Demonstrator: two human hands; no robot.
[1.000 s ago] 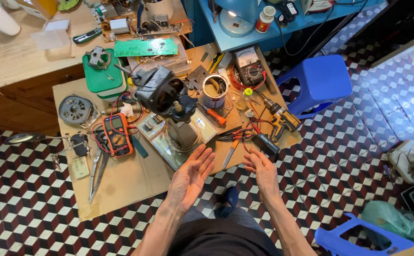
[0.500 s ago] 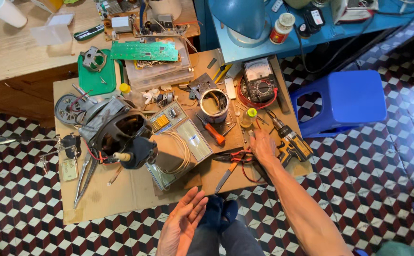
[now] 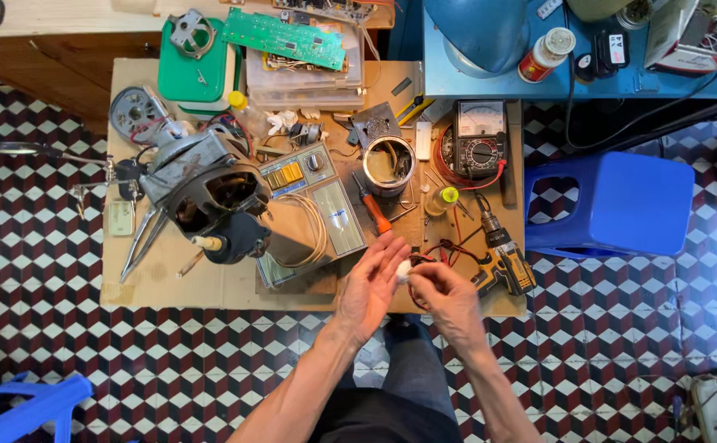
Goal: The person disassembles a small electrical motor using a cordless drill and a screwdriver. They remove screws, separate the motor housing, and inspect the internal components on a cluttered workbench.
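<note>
Seen from the head camera: left hand [image 3: 372,285] and right hand [image 3: 443,293] meeting over the near edge of the table [image 3: 169,283], fingers pinching a small white piece [image 3: 404,270] between them, just beside red wires [image 3: 440,250], drill [image 3: 502,258] and screwdriver [image 3: 372,212].

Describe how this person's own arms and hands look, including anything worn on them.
Both forearms are bare right up to the bottom edge of the picture: no sleeves show. The left hand and right hand wear no gloves, and no watch, bracelet or ring can be made out. The arms are lean, with slim fingers.
</note>
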